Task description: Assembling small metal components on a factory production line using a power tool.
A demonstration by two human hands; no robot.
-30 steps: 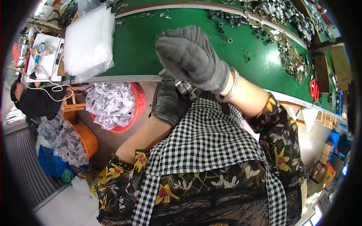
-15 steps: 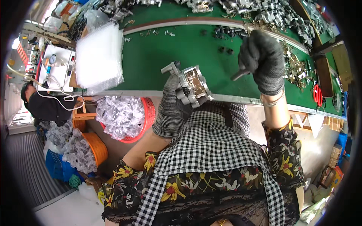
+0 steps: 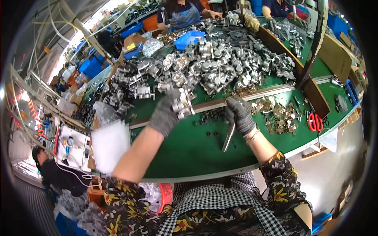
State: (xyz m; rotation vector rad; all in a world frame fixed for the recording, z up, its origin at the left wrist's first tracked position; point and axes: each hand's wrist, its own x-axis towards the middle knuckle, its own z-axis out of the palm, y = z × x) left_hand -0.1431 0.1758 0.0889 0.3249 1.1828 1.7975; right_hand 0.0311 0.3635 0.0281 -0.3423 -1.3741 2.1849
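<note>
My left hand [image 3: 164, 117], in a grey knitted glove, reaches out over the green bench to the near edge of a heap of metal castings [image 3: 214, 65]. Its fingers are closed on a silver metal casting [image 3: 182, 104] with round openings; the fingertips are blurred and partly hidden behind it. My right hand [image 3: 241, 116], gloved alike, is wrapped round a silver rod-shaped tool [image 3: 228, 137] that points down toward the bench. Just right of that hand lie small brassy metal plates [image 3: 277, 114]. Small dark parts [image 3: 212, 117] are spread between the two hands.
Red-handled scissors [image 3: 315, 122] lie at the right. A stack of white foam sheets [image 3: 110, 147] stands at the left edge. A metal strip [image 3: 208, 105] crosses the bench. A blue tray [image 3: 189, 39] sits behind the heap. Co-workers [image 3: 183, 13] are at the far side.
My left hand has carried the casting from the bench's front edge forward to the heap. My right hand has moved forward and left with the tool. The view has tilted up.
</note>
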